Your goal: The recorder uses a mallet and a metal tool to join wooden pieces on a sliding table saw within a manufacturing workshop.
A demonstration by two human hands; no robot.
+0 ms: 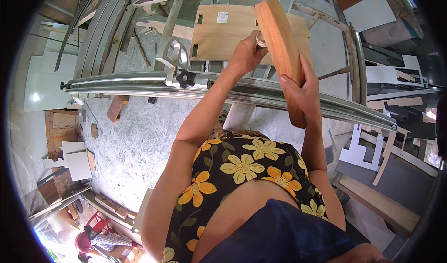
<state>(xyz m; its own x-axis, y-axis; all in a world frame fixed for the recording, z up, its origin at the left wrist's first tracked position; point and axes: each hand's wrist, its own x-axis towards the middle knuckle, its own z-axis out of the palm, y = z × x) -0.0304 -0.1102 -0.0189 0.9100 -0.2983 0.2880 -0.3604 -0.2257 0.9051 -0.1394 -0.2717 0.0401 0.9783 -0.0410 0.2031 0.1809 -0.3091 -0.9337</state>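
Right hand (303, 91) grips wooden board (282, 49) upright | left hand (247, 53) presses small round piece (261, 39) against it | keep board steady.

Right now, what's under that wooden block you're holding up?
Under the block lies a plywood panel on a metal frame. The block and left hand cover part of the panel.

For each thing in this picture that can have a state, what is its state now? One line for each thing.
Wooden board: lifted off the table, tilted on edge, gripped.
Right hand: closed around the board's lower part.
Left hand: closed on a small round object against the board's side.
Small round object: held in the left hand, mostly hidden.
Plywood panel: lying flat on the frame, untouched.
Black knob: sitting on the metal rail; tightness cannot be told.
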